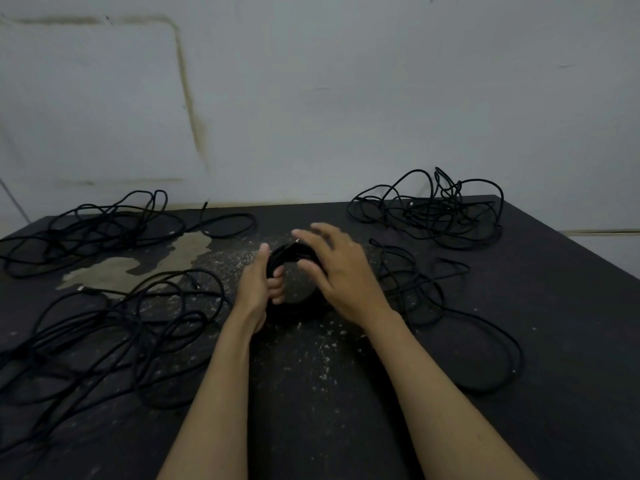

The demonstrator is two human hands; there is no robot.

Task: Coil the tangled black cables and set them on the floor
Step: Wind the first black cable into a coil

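Forearms: yours reach in from the near edge to mid-table.
Coil: black coil (294, 261) sits upright between your hands, above the dark table (346, 427).
Left hand (258, 285): fingers curled around the coil's left side, clamping the loops.
Right hand (341, 271): fingers spread and relaxed over the top, gripping nothing that I can see.
Advice: keep the left clamp firm; lay the last end flat along the loops.
Tangles: right tangle (433, 206), left tangle (93, 226), near-left tangle (114, 337) and near-right tangle (433, 306) lie uncoiled.

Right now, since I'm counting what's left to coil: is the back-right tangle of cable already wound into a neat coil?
No, the back-right tangle lies in loose, crossing loops on the dark surface.
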